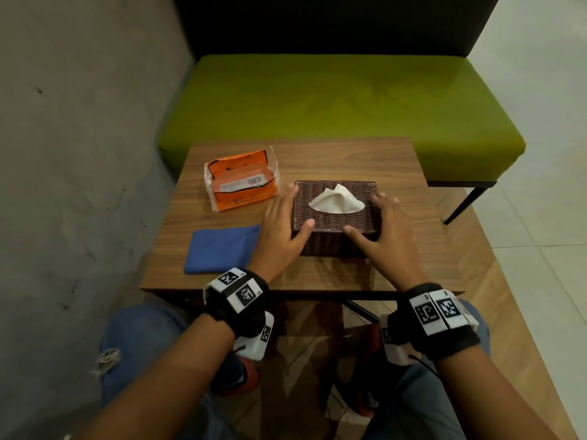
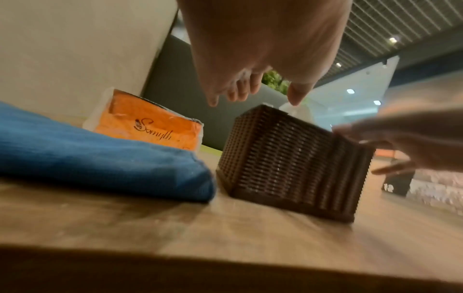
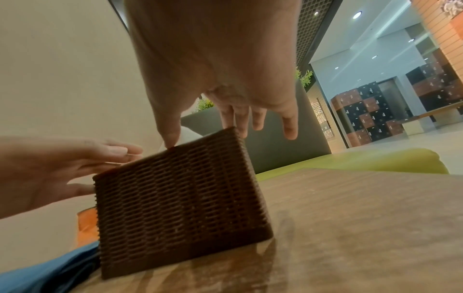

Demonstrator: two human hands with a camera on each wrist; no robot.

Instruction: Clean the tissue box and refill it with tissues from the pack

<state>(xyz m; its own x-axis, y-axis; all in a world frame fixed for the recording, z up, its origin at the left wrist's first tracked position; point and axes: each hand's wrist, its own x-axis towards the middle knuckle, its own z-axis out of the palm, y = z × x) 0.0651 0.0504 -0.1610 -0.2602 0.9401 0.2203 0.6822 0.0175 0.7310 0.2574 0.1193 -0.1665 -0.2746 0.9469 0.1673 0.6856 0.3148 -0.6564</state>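
A brown woven tissue box [image 1: 336, 231] stands mid-table with a white tissue [image 1: 337, 201] poking out of its top slot. My left hand [image 1: 293, 206] flanks the box's left end, fingers straight along that side and thumb on the near top edge. My right hand [image 1: 370, 214] mirrors it at the right end, thumb on the near top edge. From the left wrist, the left hand [image 2: 253, 97] hovers spread over the box [image 2: 288, 164]. From the right wrist, the right hand [image 3: 208, 134] touches the box's [image 3: 180, 198] top edge. An orange tissue pack [image 1: 241, 181] lies at the back left.
A folded blue cloth [image 1: 222, 250] lies on the wooden table [image 1: 349, 160], left of the box and just in front of the pack. A green bench [image 1: 317, 100] stands behind the table and a grey wall runs along the left. My knees are under the near edge.
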